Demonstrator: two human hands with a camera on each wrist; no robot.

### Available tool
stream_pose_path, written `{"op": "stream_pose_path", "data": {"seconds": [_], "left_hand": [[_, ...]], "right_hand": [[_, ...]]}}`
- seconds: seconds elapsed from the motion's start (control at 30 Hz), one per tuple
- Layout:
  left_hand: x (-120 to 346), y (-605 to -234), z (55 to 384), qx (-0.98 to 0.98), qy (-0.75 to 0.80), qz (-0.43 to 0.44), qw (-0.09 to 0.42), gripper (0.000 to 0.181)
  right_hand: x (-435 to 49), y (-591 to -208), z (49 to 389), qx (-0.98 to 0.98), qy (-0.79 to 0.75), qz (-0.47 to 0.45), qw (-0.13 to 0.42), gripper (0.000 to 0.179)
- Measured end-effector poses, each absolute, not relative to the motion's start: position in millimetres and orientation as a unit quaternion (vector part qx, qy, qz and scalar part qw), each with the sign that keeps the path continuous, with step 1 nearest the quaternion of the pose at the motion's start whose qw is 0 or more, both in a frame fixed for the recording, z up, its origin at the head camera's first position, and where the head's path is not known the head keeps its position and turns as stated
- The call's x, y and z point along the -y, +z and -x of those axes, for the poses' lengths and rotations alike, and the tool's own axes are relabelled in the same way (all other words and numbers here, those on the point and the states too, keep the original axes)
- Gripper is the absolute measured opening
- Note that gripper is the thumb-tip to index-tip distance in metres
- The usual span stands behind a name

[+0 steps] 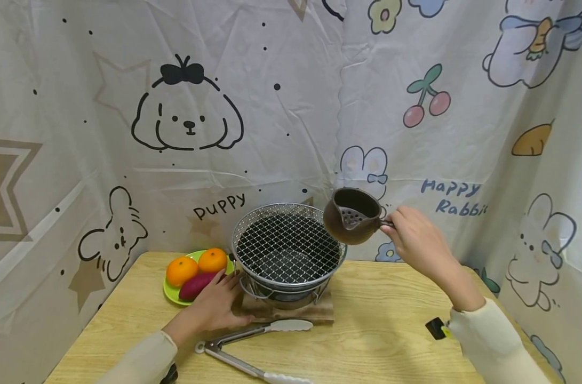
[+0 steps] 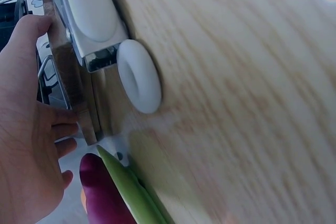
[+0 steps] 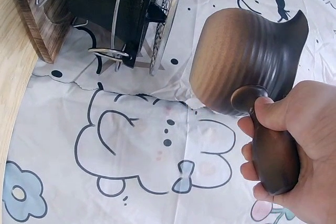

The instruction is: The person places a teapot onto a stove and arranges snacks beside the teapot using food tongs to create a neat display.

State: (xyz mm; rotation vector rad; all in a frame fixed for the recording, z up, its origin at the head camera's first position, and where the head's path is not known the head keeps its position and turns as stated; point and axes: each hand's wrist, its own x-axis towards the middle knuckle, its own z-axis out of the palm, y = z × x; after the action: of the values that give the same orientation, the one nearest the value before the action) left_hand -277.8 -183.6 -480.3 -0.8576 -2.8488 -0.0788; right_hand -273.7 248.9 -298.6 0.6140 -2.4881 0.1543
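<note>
My right hand (image 1: 417,242) grips the side handle (image 3: 275,156) of a brown clay teapot (image 3: 236,56). The lidless pot is held up at the right rim of a round tabletop grill (image 1: 288,256), and strainer holes show inside behind its spout. My left hand (image 1: 216,305), fingers spread, rests at the left of the wooden board (image 1: 319,312) under the grill. Its thumb touches the board's edge in the left wrist view; whether the other fingers touch the board I cannot tell. Metal tongs (image 1: 238,336) with white tips lie spread in front of the board.
Left of the grill, a green plate (image 1: 170,294) holds two oranges (image 1: 182,271) and a purple sweet potato (image 1: 197,286). A printed cloth (image 1: 291,133) hangs behind the wooden table (image 1: 391,320). A small black object (image 1: 435,328) shows by the right sleeve.
</note>
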Motion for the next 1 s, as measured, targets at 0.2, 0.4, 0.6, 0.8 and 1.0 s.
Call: {"op": "stream_pose_path", "data": {"seconds": [0.2, 0.4, 0.6, 0.8, 1.0], "left_hand": [[185, -481, 278, 0.953, -0.028, 0.289, 0.090, 0.099], [185, -482, 279, 0.950, -0.028, 0.295, 0.098, 0.096], [185, -481, 277, 0.951, -0.033, 0.293, 0.091, 0.098], [184, -481, 278, 0.954, -0.036, 0.286, 0.083, 0.099], [184, -483, 279, 0.953, -0.039, 0.287, 0.087, 0.099]], "right_hand": [[-241, -290, 282, 0.920, 0.044, -0.262, 0.288, 0.013], [-233, -284, 289, 0.916, 0.038, -0.275, 0.289, 0.014], [-225, -278, 296, 0.913, 0.018, -0.292, 0.283, 0.014], [-218, -274, 303, 0.911, 0.006, -0.300, 0.283, 0.016], [-211, -269, 312, 0.896, -0.025, -0.321, 0.305, 0.019]]}}
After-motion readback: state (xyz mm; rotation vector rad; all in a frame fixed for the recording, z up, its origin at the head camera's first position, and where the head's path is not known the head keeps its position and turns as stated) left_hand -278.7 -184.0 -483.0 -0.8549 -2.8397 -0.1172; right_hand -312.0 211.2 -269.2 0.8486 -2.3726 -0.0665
